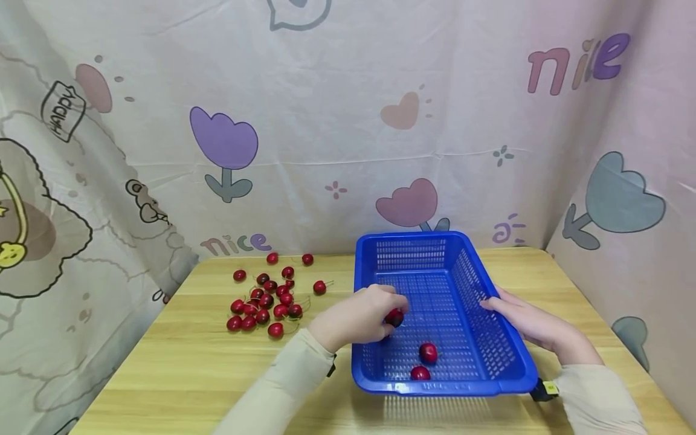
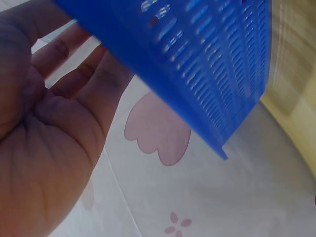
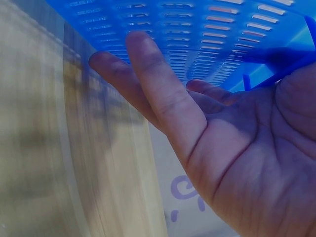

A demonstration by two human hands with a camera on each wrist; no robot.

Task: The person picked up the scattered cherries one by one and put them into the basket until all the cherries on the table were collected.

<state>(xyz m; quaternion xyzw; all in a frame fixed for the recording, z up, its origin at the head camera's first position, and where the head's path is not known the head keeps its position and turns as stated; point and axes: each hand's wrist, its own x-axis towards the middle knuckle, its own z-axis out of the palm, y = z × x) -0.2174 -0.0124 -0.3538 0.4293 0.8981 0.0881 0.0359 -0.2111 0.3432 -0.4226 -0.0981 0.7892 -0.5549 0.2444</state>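
On the left, a loose cluster of cherries (image 1: 266, 301) is lying on the wooden surface (image 1: 190, 374), a few strays sitting toward its far edge. The cluster is resting to the left of both hands, with the left one clearly nearer and the basket standing between it and the right one. The left hand (image 1: 356, 314) is reaching over the basket's left rim and seems to be pinching a dark cherry (image 1: 394, 318) just inside; in the left wrist view its fingertips are hiding behind the wall. The blue basket (image 1: 429, 284) is pointing its long axis away from the person, and two red cherries (image 1: 428, 353) are lying inside near its close end. On the right, the right hand (image 1: 522, 317) is gripping the right rim, thumb inside, fingers spreading along the outer mesh.
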